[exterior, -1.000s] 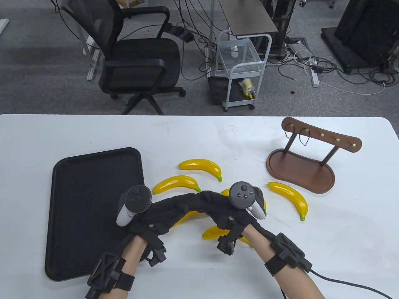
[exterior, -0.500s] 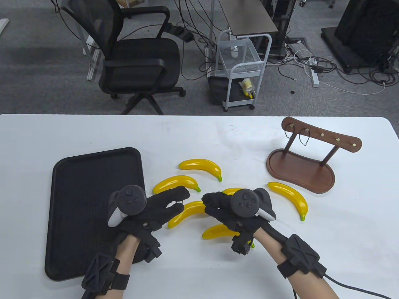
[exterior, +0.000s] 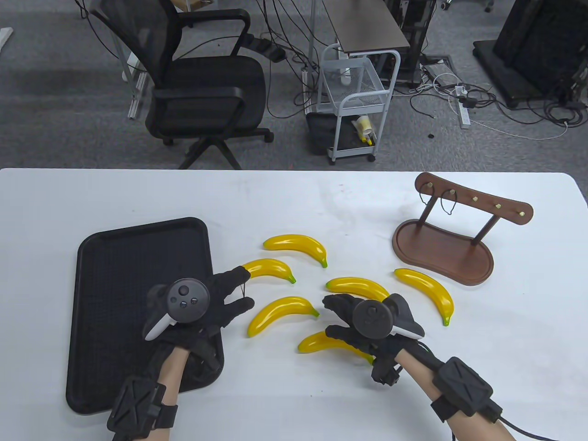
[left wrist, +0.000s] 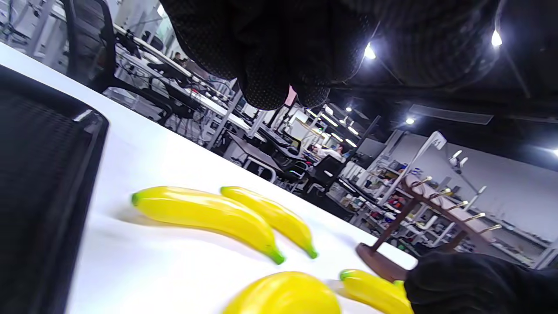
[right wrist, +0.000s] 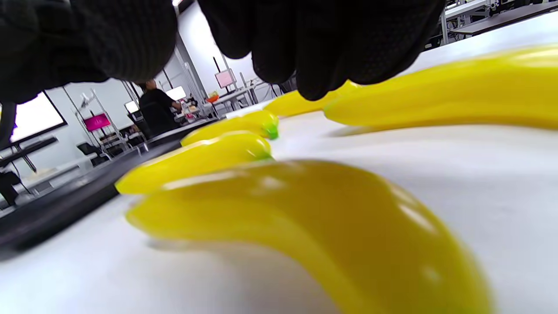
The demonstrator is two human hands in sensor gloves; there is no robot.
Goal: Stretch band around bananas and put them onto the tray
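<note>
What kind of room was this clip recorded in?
Most likely an open-plan office or lab: a white table on grey carpet, a black office chair, loose cables and a power strip on the floor, and rows of desks in the left wrist view.

Your right hand point(exterior: 363, 321) covers the right end of the nearest yellow plastic banana point(exterior: 321, 342), your left hand point(exterior: 206, 298) hides a corner of the black plastic tray point(exterior: 115, 257), thin dark band point(exterior: 243, 290) barely discernible, both forearms cut off at frame bottom.

The white table point(exterior: 294, 202) carried a black tray point(exterior: 119, 257), six yellow bananas point(exterior: 296, 245) scattered mid-table, and a wooden stand point(exterior: 443, 252) at right.
</note>
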